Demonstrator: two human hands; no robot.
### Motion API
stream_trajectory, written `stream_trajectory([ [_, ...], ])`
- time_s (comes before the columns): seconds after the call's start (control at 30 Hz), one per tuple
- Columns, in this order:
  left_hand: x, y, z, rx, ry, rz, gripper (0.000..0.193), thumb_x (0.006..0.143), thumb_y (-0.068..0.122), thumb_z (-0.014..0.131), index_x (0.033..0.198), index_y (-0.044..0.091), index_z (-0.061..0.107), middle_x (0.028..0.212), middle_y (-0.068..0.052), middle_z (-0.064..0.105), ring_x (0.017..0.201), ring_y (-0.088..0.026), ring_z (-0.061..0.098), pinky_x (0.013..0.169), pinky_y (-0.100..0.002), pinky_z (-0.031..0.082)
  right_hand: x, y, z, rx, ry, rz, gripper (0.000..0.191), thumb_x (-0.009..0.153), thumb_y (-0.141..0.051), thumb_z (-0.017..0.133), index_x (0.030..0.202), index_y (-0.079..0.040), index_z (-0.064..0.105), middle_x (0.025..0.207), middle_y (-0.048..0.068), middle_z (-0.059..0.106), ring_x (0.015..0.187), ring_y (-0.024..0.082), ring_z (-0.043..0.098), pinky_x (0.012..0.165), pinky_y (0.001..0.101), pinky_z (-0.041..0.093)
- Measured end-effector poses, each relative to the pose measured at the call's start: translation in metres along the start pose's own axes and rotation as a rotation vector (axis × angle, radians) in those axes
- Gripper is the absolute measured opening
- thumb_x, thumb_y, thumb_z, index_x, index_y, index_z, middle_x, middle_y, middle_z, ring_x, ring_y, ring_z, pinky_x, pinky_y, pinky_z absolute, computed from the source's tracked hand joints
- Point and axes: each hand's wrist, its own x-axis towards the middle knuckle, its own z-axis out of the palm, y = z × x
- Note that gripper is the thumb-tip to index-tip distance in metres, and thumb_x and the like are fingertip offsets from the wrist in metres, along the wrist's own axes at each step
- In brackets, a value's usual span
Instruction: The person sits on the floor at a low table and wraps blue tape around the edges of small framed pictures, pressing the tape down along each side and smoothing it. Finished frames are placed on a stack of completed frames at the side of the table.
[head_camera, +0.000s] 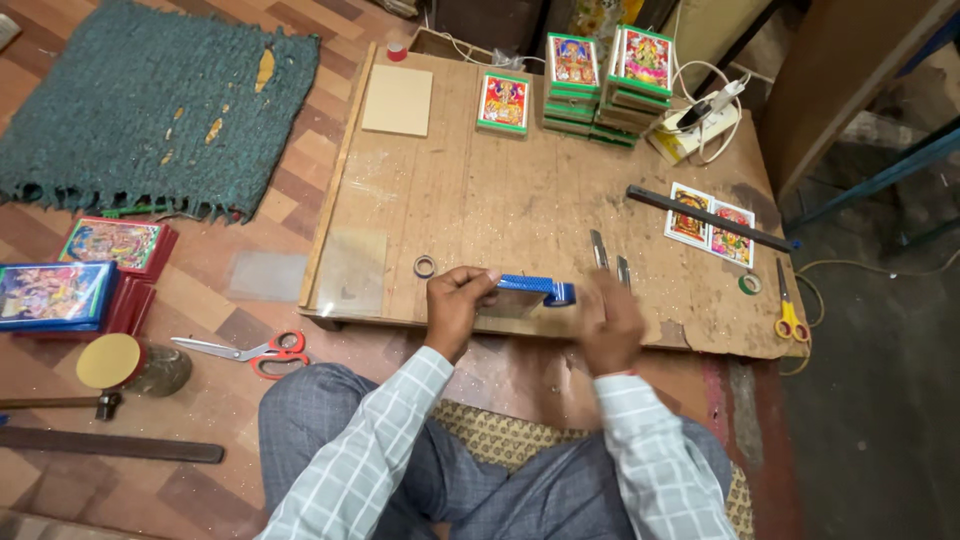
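My left hand (458, 300) grips the left end of a flat picture frame (520, 293) with blue taped edges, held on edge over the near side of the wooden board (480, 190). My right hand (612, 322) is blurred at the frame's right end, beside a roll of blue tape (562, 293); whether it holds the roll is unclear. Two small blades (608, 256) lie on the board just beyond my right hand. A small tape ring (425, 266) sits left of my left hand.
Stacks of green-edged framed pictures (600, 85) stand at the far edge, near a white power strip (695, 125). A dark bar (705, 217) lies over loose prints (712, 230). Yellow scissors (788, 310) right; red scissors (262, 350), hammer (60, 403), framed pictures (75, 275) on the floor left.
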Motion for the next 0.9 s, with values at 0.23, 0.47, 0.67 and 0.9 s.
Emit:
stream_trajectory([
  [0.23,0.006,-0.006,0.008,-0.012,0.09,0.059,0.015,0.09,0.012,0.076,0.087,-0.003,0.075,0.078,-0.005,0.072,0.069,-0.012,0.067,0.064,-0.028,0.058,0.005,0.109,0.001,-0.293,-0.44,0.723,0.02,0.083,-0.029,0.078,0.093,-0.012,0.083,0.092,0.019,0.076,0.088,0.037,0.075,0.081,0.0448,0.058],
  [0.47,0.014,-0.015,0.0,0.016,0.064,0.009,0.015,0.091,0.013,0.076,0.089,-0.002,0.075,0.079,-0.006,0.072,0.07,-0.013,0.068,0.066,-0.029,0.059,0.004,0.108,0.044,-0.493,-0.44,0.756,0.029,0.074,-0.034,0.08,0.092,-0.011,0.081,0.094,0.02,0.074,0.088,0.041,0.072,0.079,0.0498,0.058],
  [0.67,0.013,-0.009,-0.005,0.08,0.023,-0.022,0.018,0.093,0.016,0.072,0.099,0.0,0.074,0.091,-0.008,0.075,0.08,-0.016,0.072,0.076,-0.032,0.062,0.015,0.092,0.032,-0.269,-0.436,0.931,0.019,0.081,-0.009,0.069,0.099,-0.004,0.072,0.09,0.02,0.073,0.079,0.035,0.074,0.07,0.0445,0.06],
  [0.9,0.006,0.0,0.001,0.07,0.029,0.074,0.014,0.1,0.002,0.074,0.103,-0.01,0.07,0.096,-0.012,0.069,0.085,-0.021,0.069,0.078,-0.038,0.065,0.029,0.056,-0.014,0.996,0.212,1.207,0.029,0.09,0.004,0.063,0.116,-0.007,0.061,0.089,0.011,0.073,0.068,0.02,0.074,0.059,0.0333,0.061],
])
